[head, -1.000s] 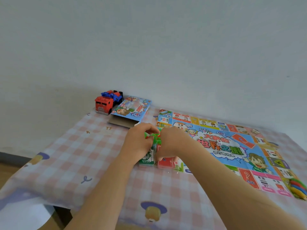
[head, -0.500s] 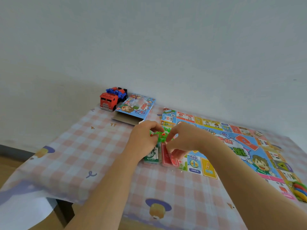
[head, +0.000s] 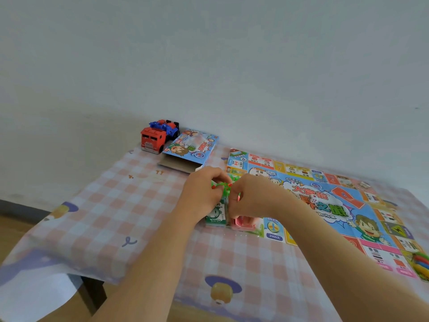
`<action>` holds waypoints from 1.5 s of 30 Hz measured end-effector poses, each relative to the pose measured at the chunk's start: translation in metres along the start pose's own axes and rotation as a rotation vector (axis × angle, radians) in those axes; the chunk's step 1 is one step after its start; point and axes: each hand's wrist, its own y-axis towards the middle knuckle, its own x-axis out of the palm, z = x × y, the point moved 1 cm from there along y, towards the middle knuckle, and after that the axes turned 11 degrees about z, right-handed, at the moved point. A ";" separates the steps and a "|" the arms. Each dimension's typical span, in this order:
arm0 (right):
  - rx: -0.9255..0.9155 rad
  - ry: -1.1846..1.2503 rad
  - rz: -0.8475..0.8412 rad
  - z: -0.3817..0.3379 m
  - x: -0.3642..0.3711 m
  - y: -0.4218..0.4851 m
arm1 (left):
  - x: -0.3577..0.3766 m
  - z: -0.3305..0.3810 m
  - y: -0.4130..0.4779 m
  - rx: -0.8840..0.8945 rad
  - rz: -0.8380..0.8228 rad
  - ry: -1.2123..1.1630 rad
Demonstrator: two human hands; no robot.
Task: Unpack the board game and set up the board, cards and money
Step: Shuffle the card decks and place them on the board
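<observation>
The colourful game board (head: 325,198) lies unfolded on the right half of the table. At its near left corner stand a green card stack (head: 216,216) and a red card stack (head: 243,223). Above them my left hand (head: 202,194) and my right hand (head: 253,198) meet, both pinching a cluster of small green and red plastic pieces (head: 222,185), mostly hidden by my fingers. A white die (head: 313,199) sits on the board's middle. The opened game box (head: 190,149) lies behind my hands.
A red and blue toy truck (head: 157,135) stands at the back left by the wall. Coloured plastic tokens (head: 421,262) lie at the board's right edge. The checked tablecloth (head: 111,205) hangs over the table's left and near edges.
Both hands stay together over the card stacks, still working the plastic pieces. My right fingers have dropped closer to the red stack. The camera has shifted slightly.
</observation>
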 end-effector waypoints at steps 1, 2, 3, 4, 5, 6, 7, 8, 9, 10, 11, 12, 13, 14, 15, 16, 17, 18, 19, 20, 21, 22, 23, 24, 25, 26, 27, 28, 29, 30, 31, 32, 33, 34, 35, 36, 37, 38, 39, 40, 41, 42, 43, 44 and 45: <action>0.000 0.000 -0.017 0.000 0.000 0.000 | 0.000 0.000 0.000 0.002 0.000 0.003; 0.003 -0.004 -0.027 -0.001 0.000 0.000 | 0.000 0.000 0.000 0.005 0.000 0.007; 0.003 -0.015 -0.031 0.000 0.000 0.002 | -0.001 0.000 -0.001 0.008 0.002 0.010; 0.005 -0.028 -0.029 0.000 0.001 0.003 | -0.001 0.000 -0.001 0.012 0.003 0.012; 0.008 -0.042 -0.026 0.000 0.002 0.004 | -0.001 0.000 -0.001 0.015 0.004 0.010; 0.014 -0.055 -0.025 0.000 0.003 0.005 | -0.001 0.000 -0.001 0.017 0.003 0.010; 0.022 -0.062 -0.027 0.001 0.004 0.006 | -0.001 0.001 -0.001 0.018 0.002 0.011; 0.031 -0.069 -0.029 0.001 0.006 0.007 | -0.001 0.001 -0.001 0.020 0.001 0.015; 0.034 -0.076 -0.026 0.001 0.007 0.008 | -0.001 0.001 -0.001 0.021 0.000 0.020; 0.035 -0.082 -0.018 0.001 0.009 0.009 | -0.001 0.000 -0.001 0.020 0.000 0.026; 0.036 -0.089 -0.007 0.001 0.011 0.009 | 0.000 0.001 -0.001 0.019 0.001 0.030; 0.036 -0.096 0.002 0.001 0.013 0.010 | 0.000 0.000 -0.001 0.017 0.001 0.035; 0.037 -0.103 0.008 0.001 0.013 0.011 | 0.000 0.001 -0.001 0.018 0.001 0.037; 0.039 -0.101 0.002 0.002 0.012 0.011 | 0.000 0.001 -0.001 0.021 -0.002 0.037; 0.048 -0.080 -0.022 0.002 0.011 0.012 | 0.000 0.001 -0.001 0.025 -0.005 0.035; 0.060 -0.044 -0.062 0.003 0.009 0.012 | -0.001 0.001 -0.001 0.029 -0.005 0.034; 0.073 -0.009 -0.103 0.003 0.008 0.012 | -0.002 0.001 -0.001 0.031 -0.004 0.034; 0.082 0.011 -0.129 0.003 0.007 0.012 | -0.002 0.001 0.000 0.034 -0.002 0.036; 0.087 0.013 -0.140 0.003 0.006 0.013 | -0.003 0.001 0.000 0.035 0.000 0.039; 0.087 0.002 -0.141 0.002 0.007 0.015 | -0.003 0.001 0.000 0.033 0.001 0.043; 0.087 -0.015 -0.137 0.002 0.008 0.016 | -0.002 0.001 -0.001 0.029 0.000 0.043; 0.088 -0.030 -0.135 0.000 0.010 0.016 | -0.002 0.002 -0.001 0.026 -0.002 0.042; 0.100 -0.031 -0.140 -0.001 0.011 0.017 | -0.002 0.002 -0.001 0.025 -0.003 0.040; 0.119 -0.018 -0.155 -0.001 0.012 0.018 | -0.002 0.002 -0.001 0.026 -0.004 0.039; 0.139 0.000 -0.169 -0.001 0.013 0.018 | -0.002 0.002 -0.001 0.024 -0.004 0.041; 0.152 0.013 -0.175 -0.001 0.013 0.019 | -0.002 0.003 -0.001 0.022 -0.004 0.043; 0.162 0.025 -0.174 -0.001 0.012 0.018 | -0.002 0.003 0.000 0.021 -0.006 0.044; 0.167 0.036 -0.173 0.000 0.011 0.018 | -0.002 0.003 -0.001 0.021 -0.008 0.044; 0.171 0.049 -0.170 0.000 0.009 0.018 | -0.001 0.003 -0.001 0.021 -0.011 0.042; 0.172 0.062 -0.163 0.000 0.007 0.016 | -0.001 0.003 -0.001 0.020 -0.014 0.039; 0.171 0.074 -0.153 0.000 0.004 0.015 | -0.002 0.003 -0.001 0.018 -0.016 0.036; 0.167 0.090 -0.139 0.001 0.001 0.014 | -0.002 0.003 -0.001 0.016 -0.017 0.032; 0.165 0.115 -0.126 0.002 -0.002 0.013 | -0.002 0.003 -0.001 0.016 -0.017 0.027; 0.166 0.147 -0.118 0.004 -0.005 0.013 | -0.002 0.003 -0.001 0.015 -0.017 0.023; 0.168 0.179 -0.115 0.005 -0.007 0.012 | -0.003 0.003 -0.001 0.014 -0.018 0.021; 0.168 0.204 -0.113 0.007 -0.009 0.012 | -0.003 0.003 -0.001 0.015 -0.021 0.022; 0.167 0.223 -0.111 0.009 -0.010 0.011 | -0.003 0.003 -0.001 0.017 -0.022 0.025; 0.165 0.235 -0.110 0.011 -0.011 0.011 | -0.004 0.004 -0.001 0.019 -0.020 0.027; 0.163 0.245 -0.108 0.012 -0.012 0.011 | -0.004 0.003 -0.001 0.020 -0.018 0.029; 0.162 0.258 -0.107 0.013 -0.013 0.010 | -0.004 0.003 -0.001 0.019 -0.016 0.029; 0.164 0.273 -0.107 0.015 -0.013 0.010 | -0.004 0.003 -0.001 0.016 -0.015 0.025; 0.164 0.287 -0.110 0.016 -0.014 0.009 | -0.004 0.003 -0.001 0.012 -0.016 0.019; 0.163 0.298 -0.115 0.016 -0.015 0.009 | -0.004 0.003 -0.002 0.009 -0.016 0.014; 0.163 0.310 -0.118 0.017 -0.015 0.008 | -0.004 0.003 -0.002 0.008 -0.014 0.008; 0.166 0.323 -0.122 0.018 -0.016 0.007 | -0.004 0.003 -0.002 0.007 -0.011 0.002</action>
